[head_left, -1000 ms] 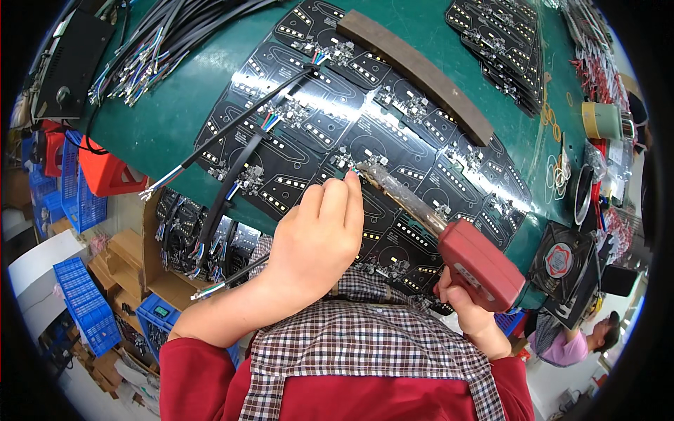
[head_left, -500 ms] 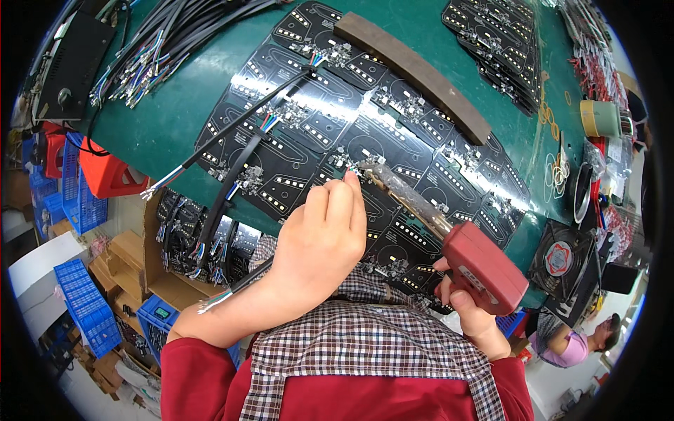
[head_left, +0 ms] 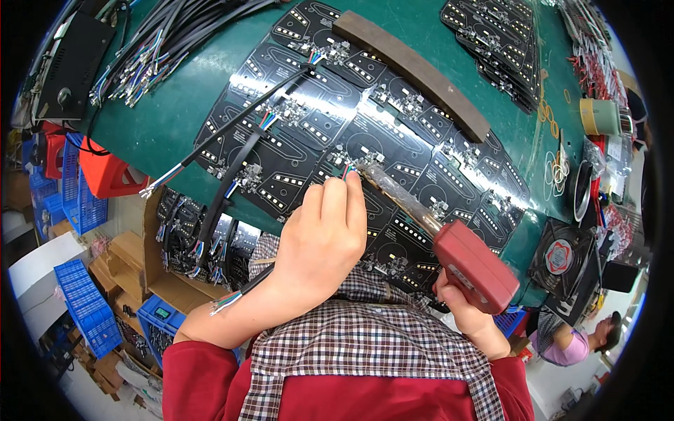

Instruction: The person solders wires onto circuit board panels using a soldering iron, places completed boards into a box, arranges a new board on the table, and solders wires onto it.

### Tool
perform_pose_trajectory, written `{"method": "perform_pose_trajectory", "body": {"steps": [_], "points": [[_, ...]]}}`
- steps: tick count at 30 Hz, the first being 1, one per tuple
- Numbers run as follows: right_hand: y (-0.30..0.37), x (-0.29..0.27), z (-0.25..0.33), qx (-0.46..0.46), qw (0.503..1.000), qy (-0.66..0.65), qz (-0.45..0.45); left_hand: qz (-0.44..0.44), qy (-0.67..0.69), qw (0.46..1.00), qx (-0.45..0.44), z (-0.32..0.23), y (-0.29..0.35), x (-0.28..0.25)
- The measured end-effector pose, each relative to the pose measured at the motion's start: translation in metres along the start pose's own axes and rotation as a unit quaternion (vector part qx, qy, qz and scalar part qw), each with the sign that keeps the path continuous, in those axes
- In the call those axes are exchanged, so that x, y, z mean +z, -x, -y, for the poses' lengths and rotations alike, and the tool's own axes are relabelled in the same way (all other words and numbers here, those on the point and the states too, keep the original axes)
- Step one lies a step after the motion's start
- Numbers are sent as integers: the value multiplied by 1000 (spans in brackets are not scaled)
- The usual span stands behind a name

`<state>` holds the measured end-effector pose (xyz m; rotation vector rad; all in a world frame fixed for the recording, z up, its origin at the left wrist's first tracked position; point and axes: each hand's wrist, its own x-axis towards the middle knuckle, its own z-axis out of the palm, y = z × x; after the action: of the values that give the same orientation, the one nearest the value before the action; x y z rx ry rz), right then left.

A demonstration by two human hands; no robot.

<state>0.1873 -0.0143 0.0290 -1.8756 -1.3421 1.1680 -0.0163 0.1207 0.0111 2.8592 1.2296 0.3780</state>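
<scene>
My left hand (head_left: 319,245) pinches a black cable (head_left: 253,282) whose coloured wire ends (head_left: 348,169) touch down on a black circuit board (head_left: 379,144). The cable runs beneath my palm, and its other stripped end pokes out beside my forearm. In my right hand (head_left: 465,312) is a red soldering gun (head_left: 477,268), its long tip reaching to the board beside those wires. The contact spot is partly covered by my fingertips. Up and to the left, black cables (head_left: 242,158) are attached to neighbouring boards by their coloured wires.
A brown bar (head_left: 414,74) lies across the boards. Stacked boards (head_left: 495,49) stand far right, loose cables (head_left: 168,52) far left. On the right are a fan (head_left: 559,258) and a solder-like roll (head_left: 600,118). A carton of wired boards (head_left: 151,245) sits below the table's left edge.
The soldering gun has shifted slightly left and up, with its tip nearer the wires. My left hand stays almost in place, and the coloured wires show more clearly above its fingertips.
</scene>
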Motion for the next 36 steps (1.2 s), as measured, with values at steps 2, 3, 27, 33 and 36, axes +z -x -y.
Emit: {"method": "perform_pose_trajectory", "body": {"steps": [2,3,27,33,36], "points": [[1,0,-4,-13,1000,-4,-27,-6,-7,1000,-1,-1,0,2],[3,-2,-12,-47,998,31,5,-13,-13,1000,-3,-1,1,2],[8,-2,-9,-16,1000,-20,17,-21,-2,1000,13,-2,1,5],[6,-11,14,77,952,-296,-15,-7,-9,1000,12,-1,0,3],[16,-30,34,34,919,-376,-113,13,-34,999,13,-4,1,-2]]}}
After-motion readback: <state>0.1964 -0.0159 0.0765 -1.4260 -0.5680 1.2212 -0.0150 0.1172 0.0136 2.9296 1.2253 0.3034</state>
